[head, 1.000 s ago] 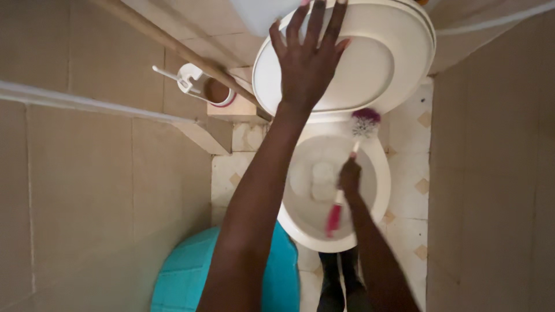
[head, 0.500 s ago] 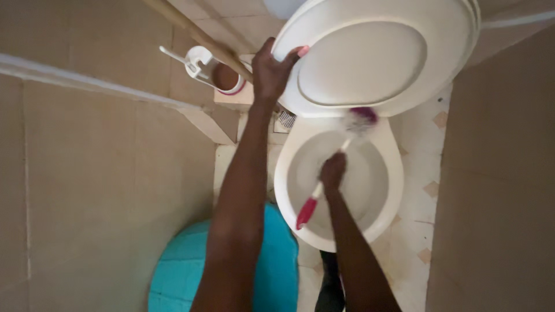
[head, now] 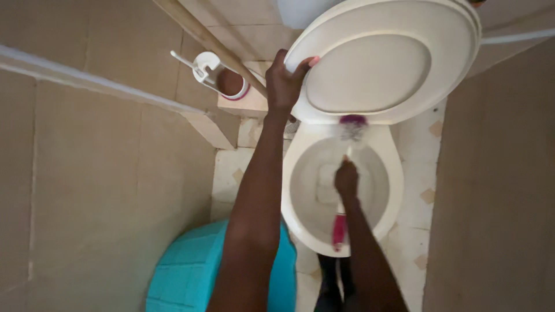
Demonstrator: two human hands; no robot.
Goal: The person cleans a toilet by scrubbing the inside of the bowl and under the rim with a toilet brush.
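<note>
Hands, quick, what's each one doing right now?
Left hand: closed on the rim of the raised cream plastic toilet lid.
Right hand: closed around the pink-handled toilet brush.

Two bare arms and dark trousers, seen from above

Both forearms are uncovered, with no sleeves, watch or bands showing. The left hand [head: 285,86] has light pink polish on its nails; the right hand [head: 347,179] is blurred and its nails cannot be made out. Below, between the arms, dark trouser legs [head: 333,283] show.
</note>
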